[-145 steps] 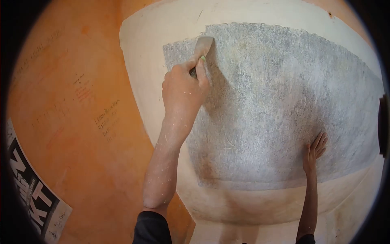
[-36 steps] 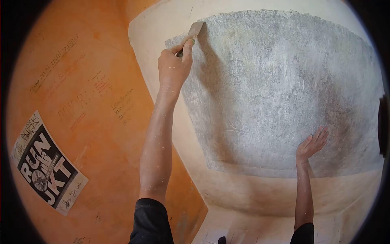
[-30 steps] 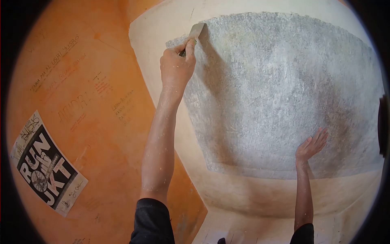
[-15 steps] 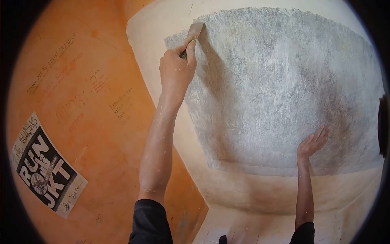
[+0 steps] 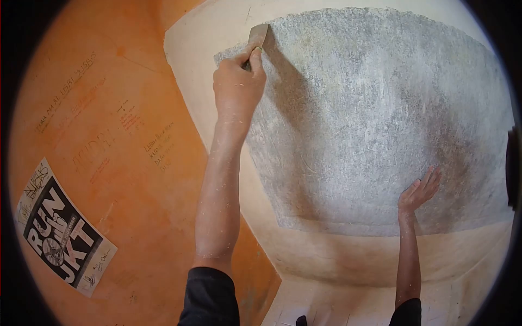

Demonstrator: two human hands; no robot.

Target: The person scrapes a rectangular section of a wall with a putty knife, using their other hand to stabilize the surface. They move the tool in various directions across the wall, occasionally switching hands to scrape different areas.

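My left hand [image 5: 238, 81] is closed around the handle of a scraper [image 5: 259, 34] with a flat metal blade. Its blade lies at the upper left edge of a rough grey patch [image 5: 353, 108] on the pale surface; most of the handle is hidden in my fist. Lower right, my right hand [image 5: 418, 191] has its fingers stretched out and holds nothing. It appears to rest against the grey patch. Small pale flecks dot my left forearm.
An orange wall [image 5: 136, 206] with handwriting fills the left side. On it hangs a black-and-white poster [image 5: 65, 233]. Cream wall surface [image 5: 337, 255] borders the grey patch below. A dark object [image 5: 511, 168] shows at the right edge.
My left hand and the scraper have moved slightly up, while the forearm has swung a little to the right. My right hand stays in place. The view has shifted a little.
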